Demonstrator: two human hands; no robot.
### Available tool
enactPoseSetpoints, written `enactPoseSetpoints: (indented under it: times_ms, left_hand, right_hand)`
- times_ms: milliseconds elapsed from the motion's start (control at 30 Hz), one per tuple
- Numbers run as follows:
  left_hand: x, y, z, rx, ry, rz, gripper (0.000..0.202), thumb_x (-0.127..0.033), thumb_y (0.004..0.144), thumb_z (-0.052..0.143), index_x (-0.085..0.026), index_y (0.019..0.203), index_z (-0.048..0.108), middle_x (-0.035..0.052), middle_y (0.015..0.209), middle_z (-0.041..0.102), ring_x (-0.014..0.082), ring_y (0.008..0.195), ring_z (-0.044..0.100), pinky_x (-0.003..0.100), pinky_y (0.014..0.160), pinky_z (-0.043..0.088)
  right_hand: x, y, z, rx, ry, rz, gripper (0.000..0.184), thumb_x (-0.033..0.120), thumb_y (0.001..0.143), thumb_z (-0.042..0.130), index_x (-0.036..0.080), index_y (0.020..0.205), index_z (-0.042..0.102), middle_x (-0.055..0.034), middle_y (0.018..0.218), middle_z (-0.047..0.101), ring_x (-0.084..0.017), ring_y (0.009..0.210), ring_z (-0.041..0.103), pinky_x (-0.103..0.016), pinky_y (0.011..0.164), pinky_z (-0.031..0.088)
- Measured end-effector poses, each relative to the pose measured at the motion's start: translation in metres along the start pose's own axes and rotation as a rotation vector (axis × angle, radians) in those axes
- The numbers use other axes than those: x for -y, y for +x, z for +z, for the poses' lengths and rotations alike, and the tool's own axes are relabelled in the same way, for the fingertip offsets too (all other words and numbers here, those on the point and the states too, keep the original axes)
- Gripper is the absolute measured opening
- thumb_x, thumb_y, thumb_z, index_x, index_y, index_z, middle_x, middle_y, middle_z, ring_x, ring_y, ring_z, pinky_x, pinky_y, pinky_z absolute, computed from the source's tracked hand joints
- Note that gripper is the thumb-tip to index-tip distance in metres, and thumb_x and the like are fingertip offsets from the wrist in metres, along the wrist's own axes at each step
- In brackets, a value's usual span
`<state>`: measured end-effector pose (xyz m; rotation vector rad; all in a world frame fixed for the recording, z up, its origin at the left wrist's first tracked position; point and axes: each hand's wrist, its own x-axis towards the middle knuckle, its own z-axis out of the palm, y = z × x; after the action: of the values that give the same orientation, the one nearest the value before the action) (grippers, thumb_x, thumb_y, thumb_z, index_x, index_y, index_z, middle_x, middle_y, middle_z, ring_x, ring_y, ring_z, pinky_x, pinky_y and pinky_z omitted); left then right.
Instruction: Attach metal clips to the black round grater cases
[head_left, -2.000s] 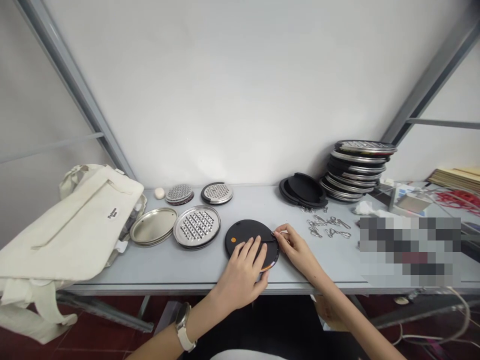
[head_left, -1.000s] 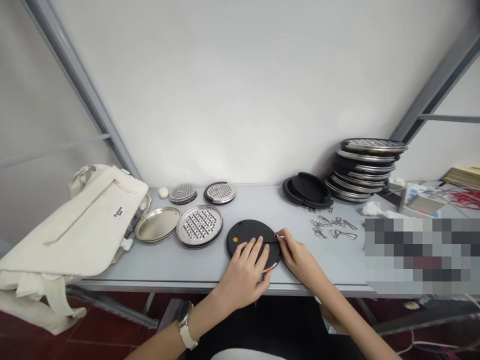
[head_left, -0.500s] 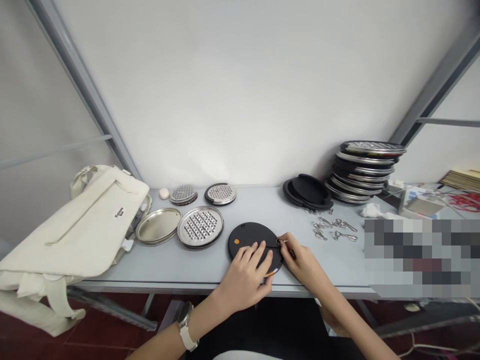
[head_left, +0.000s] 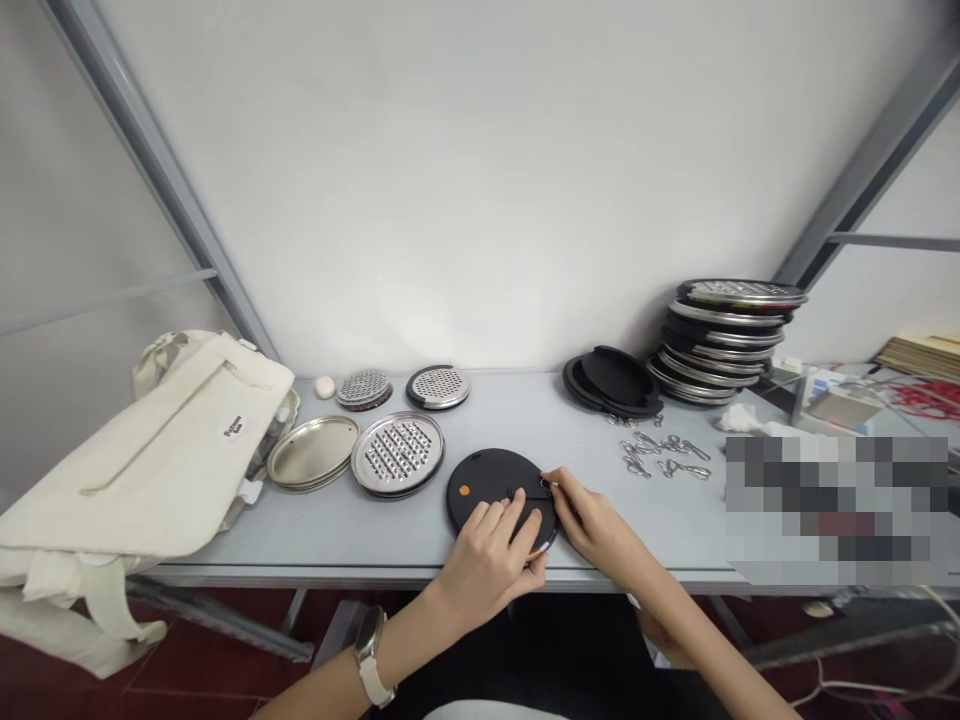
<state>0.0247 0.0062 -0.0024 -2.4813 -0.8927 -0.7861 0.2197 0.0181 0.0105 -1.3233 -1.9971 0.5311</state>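
A black round grater case point(head_left: 487, 475) with an orange dot lies near the front edge of the table. Across its top are the fingers of my left hand point(head_left: 491, 555), with the thumb at its near rim, gripping it. At the case's right edge, my right hand point(head_left: 589, 515) pinches a small metal clip point(head_left: 545, 483); most of the clip is hidden by the fingers. Loose metal clips point(head_left: 671, 455) are scattered beyond my right hand. Behind them lie black round shells point(head_left: 619, 380), resting one on another.
Left of the case are a round metal grater point(head_left: 397, 452), plain metal discs point(head_left: 315, 450) and smaller graters point(head_left: 439, 386). A tall stack of round graters point(head_left: 724, 340) stands at the back right. A cream bag point(head_left: 172, 450) covers the left end. A blurred patch hides the right side.
The view has shifted slightly. Both hands stay on the case, the left pressing and the right pinching at its right edge; the right fingers have moved a little.
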Motion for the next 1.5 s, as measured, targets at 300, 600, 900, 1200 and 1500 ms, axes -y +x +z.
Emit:
enactPoseSetpoints:
  times_ms: [300, 600, 900, 1200, 1500]
  left_hand:
    - [-0.0012, 0.0014, -0.0014, 0.072, -0.001, 0.006, 0.046, -0.032, 0.088, 0.048, -0.013, 0.130, 0.054, 0.0167, 0.128, 0.057, 0.0256, 0.099, 0.056, 0.038, 0.089, 0.041]
    - [-0.0009, 0.0004, -0.0014, 0.067, -0.004, 0.016, 0.046, -0.032, 0.089, 0.049, -0.011, 0.130, 0.053, 0.0178, 0.128, 0.056, 0.0265, 0.102, 0.055, 0.038, 0.091, 0.040]
    - [-0.0001, 0.0003, -0.0002, 0.059, 0.002, 0.021, 0.047, -0.032, 0.088, 0.050, -0.012, 0.130, 0.053, 0.0169, 0.128, 0.056, 0.0262, 0.102, 0.054, 0.037, 0.091, 0.039]
    - [0.0000, 0.0001, 0.0002, 0.054, 0.006, 0.025, 0.047, -0.032, 0.088, 0.050, -0.012, 0.130, 0.053, 0.0169, 0.128, 0.056, 0.0261, 0.102, 0.054, 0.037, 0.092, 0.039]
    - [-0.0004, 0.0004, 0.0004, 0.056, 0.004, 0.020, 0.047, -0.032, 0.088, 0.050, -0.012, 0.130, 0.053, 0.0167, 0.128, 0.055, 0.0261, 0.103, 0.054, 0.037, 0.092, 0.039]
  right_hand:
    - [0.0006, -0.0019, 0.0018, -0.011, -0.094, 0.025, 0.010, 0.021, 0.094, 0.031, 0.023, 0.099, 0.040, -0.0037, 0.078, 0.062, -0.020, 0.060, 0.062, -0.030, 0.060, 0.047]
    - [0.0068, -0.0023, -0.0011, 0.012, -0.039, 0.044, 0.006, 0.024, 0.096, 0.034, 0.023, 0.099, 0.039, 0.0037, 0.064, 0.051, -0.017, 0.053, 0.053, -0.027, 0.056, 0.041]
    - [0.0015, -0.0025, 0.0032, 0.030, 0.017, 0.076, 0.005, 0.029, 0.095, 0.038, 0.024, 0.098, 0.036, 0.0077, 0.060, 0.045, -0.014, 0.049, 0.047, -0.026, 0.054, 0.037]
    - [0.0019, -0.0025, 0.0013, 0.036, 0.041, 0.067, 0.006, 0.029, 0.095, 0.038, 0.024, 0.095, 0.036, 0.0083, 0.059, 0.044, -0.013, 0.050, 0.045, -0.025, 0.054, 0.036]
    - [0.0008, -0.0033, 0.0010, 0.036, 0.048, 0.070, 0.005, 0.029, 0.095, 0.038, 0.024, 0.096, 0.036, 0.0085, 0.059, 0.045, -0.013, 0.049, 0.044, -0.025, 0.053, 0.036]
